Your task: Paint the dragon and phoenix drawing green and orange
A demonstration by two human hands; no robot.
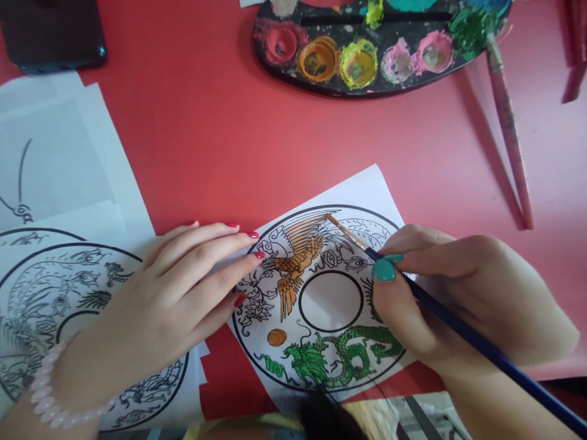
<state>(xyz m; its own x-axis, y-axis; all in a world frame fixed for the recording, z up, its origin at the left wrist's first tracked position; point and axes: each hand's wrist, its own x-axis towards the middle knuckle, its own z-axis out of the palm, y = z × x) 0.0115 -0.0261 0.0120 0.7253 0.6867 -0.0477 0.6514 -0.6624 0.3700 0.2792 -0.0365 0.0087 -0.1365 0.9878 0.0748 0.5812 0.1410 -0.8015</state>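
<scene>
My right hand (463, 293) pinches a thin paintbrush with a dark blue handle (477, 342). Its orange-brown tip touches the wing of a printed phoenix (298, 253), which is coloured orange for the most part. The phoenix belongs to a round design on a white sheet (371, 183), with a green-painted dragon (321, 360) along the bottom and a small orange ball (276, 337). My left hand (183, 293) lies flat with fingers stretched out, fingertips at the sheet's left edge. Its palm rests over another printed sheet (50, 287), unpainted.
A black palette (339, 85) with wells of coloured paint lies at the back. A second brush with a red handle (509, 128) leans on its right end, bristles in green paint. A dark phone-like object (52, 36) and more papers (92, 140) are at left on the red table (206, 122).
</scene>
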